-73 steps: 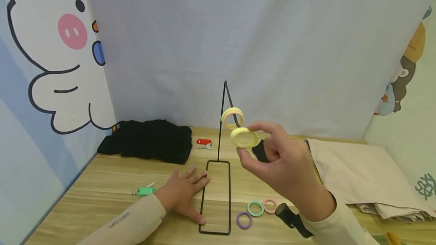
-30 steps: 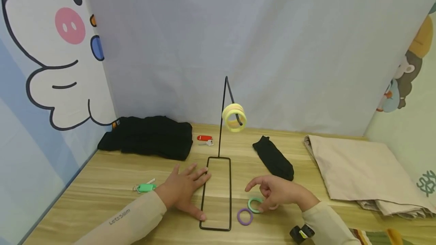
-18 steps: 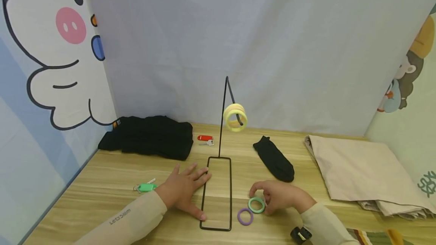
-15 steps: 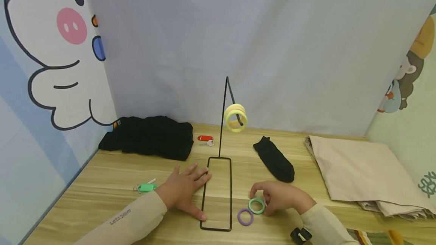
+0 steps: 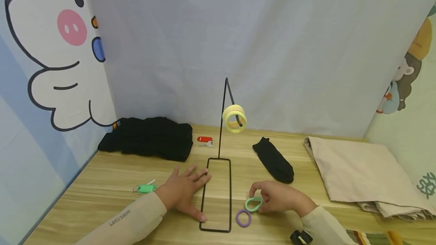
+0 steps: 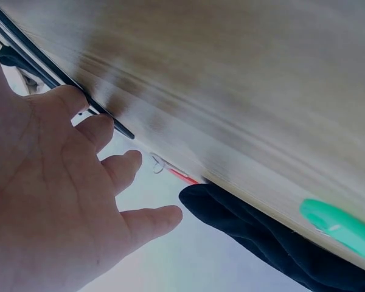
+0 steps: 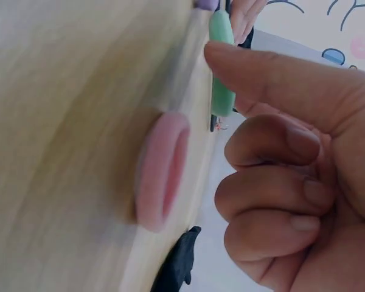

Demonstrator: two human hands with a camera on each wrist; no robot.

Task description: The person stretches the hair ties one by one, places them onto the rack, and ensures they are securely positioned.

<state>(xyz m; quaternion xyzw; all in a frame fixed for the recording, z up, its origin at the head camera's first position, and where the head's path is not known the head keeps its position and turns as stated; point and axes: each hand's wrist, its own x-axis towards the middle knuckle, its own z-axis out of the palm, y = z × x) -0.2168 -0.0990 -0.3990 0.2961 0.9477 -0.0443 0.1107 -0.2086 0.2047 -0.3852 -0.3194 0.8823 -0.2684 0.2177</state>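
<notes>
My right hand (image 5: 281, 197) pinches a green ring (image 5: 246, 204) between thumb and index finger, the ring tilted just over the table. Its other fingers are curled into the palm in the right wrist view. A pink ring (image 7: 151, 182) lies below that hand, hidden behind it in the head view. Beside the green ring lies a purple ring (image 5: 237, 219). My left hand (image 5: 184, 191) rests with spread fingers on the left bar of a black wire stand (image 5: 230, 196). Several yellow and pale orange rings (image 5: 226, 116) hang together on the stand's hooked arm.
A black sock (image 5: 274, 160) lies right of the stand, and a folded beige cloth (image 5: 357, 169) farther right. Folded black cloth (image 5: 153, 139) lies back left. A red-tagged key (image 5: 205, 139) is behind the stand; a green-tagged key (image 5: 147, 188) is near my left wrist.
The yellow ring held by my right hand earlier now hangs on the stand's arm. That hand came down to the table and took the green ring, now tilted. My left hand stayed in place.
</notes>
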